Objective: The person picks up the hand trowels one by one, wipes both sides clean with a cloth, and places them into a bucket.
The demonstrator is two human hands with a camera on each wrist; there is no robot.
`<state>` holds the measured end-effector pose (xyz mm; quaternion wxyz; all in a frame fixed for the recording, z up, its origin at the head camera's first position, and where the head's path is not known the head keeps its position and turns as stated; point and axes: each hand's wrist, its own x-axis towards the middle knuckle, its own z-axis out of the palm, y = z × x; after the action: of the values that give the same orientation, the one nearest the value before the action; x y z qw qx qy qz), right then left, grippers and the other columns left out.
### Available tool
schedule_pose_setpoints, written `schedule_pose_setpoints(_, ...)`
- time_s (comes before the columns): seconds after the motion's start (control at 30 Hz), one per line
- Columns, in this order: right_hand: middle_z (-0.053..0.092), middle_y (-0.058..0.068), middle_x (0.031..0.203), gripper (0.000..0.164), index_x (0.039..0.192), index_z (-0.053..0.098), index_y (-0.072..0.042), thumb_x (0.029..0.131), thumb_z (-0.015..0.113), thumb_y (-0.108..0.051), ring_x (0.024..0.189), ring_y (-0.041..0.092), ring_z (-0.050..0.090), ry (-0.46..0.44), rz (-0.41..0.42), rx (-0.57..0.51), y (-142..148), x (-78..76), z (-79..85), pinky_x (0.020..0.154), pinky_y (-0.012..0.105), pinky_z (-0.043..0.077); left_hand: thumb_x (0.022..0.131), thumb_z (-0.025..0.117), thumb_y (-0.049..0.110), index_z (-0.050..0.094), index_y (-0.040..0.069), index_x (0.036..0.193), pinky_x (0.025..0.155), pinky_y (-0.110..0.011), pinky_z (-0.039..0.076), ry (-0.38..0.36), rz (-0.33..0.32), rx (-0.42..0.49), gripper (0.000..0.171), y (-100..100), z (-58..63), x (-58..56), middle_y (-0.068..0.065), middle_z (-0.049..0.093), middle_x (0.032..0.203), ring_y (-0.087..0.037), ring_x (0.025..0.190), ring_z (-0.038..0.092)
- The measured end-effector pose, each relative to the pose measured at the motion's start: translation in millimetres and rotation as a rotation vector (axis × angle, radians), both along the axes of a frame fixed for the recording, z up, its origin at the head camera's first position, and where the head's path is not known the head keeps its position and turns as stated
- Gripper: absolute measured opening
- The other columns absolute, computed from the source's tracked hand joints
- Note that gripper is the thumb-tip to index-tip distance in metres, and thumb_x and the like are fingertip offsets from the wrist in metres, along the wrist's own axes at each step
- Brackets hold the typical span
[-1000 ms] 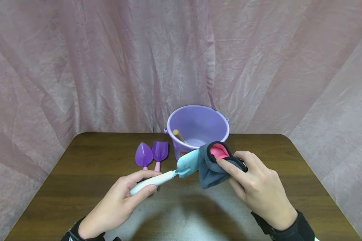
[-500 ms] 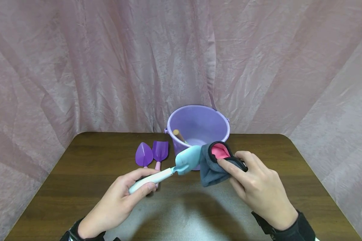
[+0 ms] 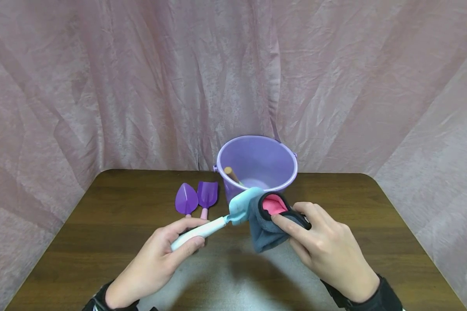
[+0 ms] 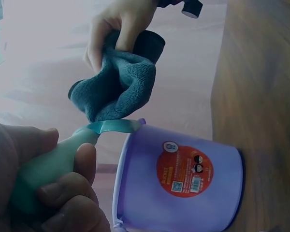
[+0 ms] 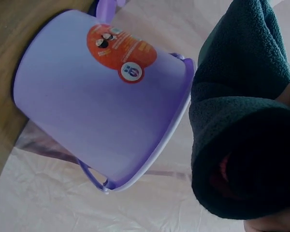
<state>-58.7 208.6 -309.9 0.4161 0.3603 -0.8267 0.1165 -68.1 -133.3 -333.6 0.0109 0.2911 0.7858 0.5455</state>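
In the head view my left hand (image 3: 151, 257) grips the pale handle of a light blue toy shovel (image 3: 239, 206), its blade pointing up and right. My right hand (image 3: 331, 248) pinches a bunched grey-blue cloth (image 3: 266, 231) with black edging and a pink inner side. The cloth overlaps the right end of the blade, hiding part of it. In the left wrist view, the fuzzy cloth (image 4: 121, 89) lies right at the blade (image 4: 113, 126). The cloth (image 5: 246, 96) fills the right side of the right wrist view, where the shovel is hardly visible.
Just behind the hands stands a purple bucket (image 3: 225, 185) with a wooden stick (image 3: 230, 173) inside; an orange label (image 4: 184, 171) marks its side. Left of it two purple toy shovels, one pointed (image 3: 186, 199) and one square (image 3: 207, 194), lie on the wooden table (image 3: 120, 216). A pinkish curtain (image 3: 179, 86) hangs behind.
My right hand and the cloth have moved left and down across the shovel's blade. The shovel has shifted only slightly in my left hand's grip; the bucket and purple shovels stay put.
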Motion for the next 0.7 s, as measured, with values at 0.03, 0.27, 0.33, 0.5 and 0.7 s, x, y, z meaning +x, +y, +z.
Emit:
schedule_pose_setpoints(0.03,0.065,0.015,0.103,0.036,0.118,0.08,-0.018,0.107,0.045,-0.016,0.08,0.027,0.064,-0.002,0.008,0.001,-1,0.4,0.2,0.04,0.035,0.048,0.106,0.067,0.013,0.07,0.023,0.125,0.074,-0.029,0.052,0.002,0.003,-0.006,0.022,1,0.0,0.3,0.007,0.065,0.094,-0.013,0.088,0.061)
schedule_pose_setpoints(0.27,0.064,0.015,0.103,0.035,0.117,0.08,-0.018,0.108,0.046,-0.015,0.079,0.025,0.063,0.003,0.053,-0.006,-6,3.0,1.9,0.039,0.029,0.046,0.106,0.067,0.014,0.07,0.022,0.128,0.077,-0.028,0.049,0.045,0.023,-0.035,0.023,4,-0.4,2.7,0.006,0.065,0.105,-0.015,0.093,0.059)
schedule_pose_setpoints(0.33,0.064,0.014,0.103,0.035,0.117,0.081,-0.018,0.108,0.047,-0.015,0.079,0.024,0.063,0.003,0.063,-0.009,-8,3.7,2.4,0.039,0.027,0.045,0.107,0.067,0.014,0.07,0.021,0.129,0.075,-0.028,0.049,0.051,0.024,-0.038,0.024,5,-1.0,3.1,0.005,0.064,0.103,-0.015,0.091,0.058)
schedule_pose_setpoints(0.5,0.065,0.013,0.102,0.037,0.117,0.081,-0.017,0.107,0.046,-0.013,0.079,0.023,0.063,-0.003,0.086,-0.01,-11,5.9,3.2,0.041,0.027,0.046,0.107,0.067,0.016,0.068,0.021,0.133,0.074,-0.028,0.048,0.038,0.024,-0.039,0.027,7,-2.7,4.1,0.005,0.063,0.101,-0.014,0.089,0.057)
schedule_pose_setpoints(0.7,0.064,0.012,0.101,0.037,0.115,0.081,-0.017,0.106,0.046,-0.011,0.08,0.023,0.064,0.013,0.111,0.0,-15,7.2,3.9,0.042,0.026,0.047,0.106,0.068,0.017,0.068,0.02,0.134,0.069,-0.028,0.048,0.014,0.027,-0.031,0.028,9,-3.7,5.3,0.005,0.06,0.097,-0.012,0.084,0.054)
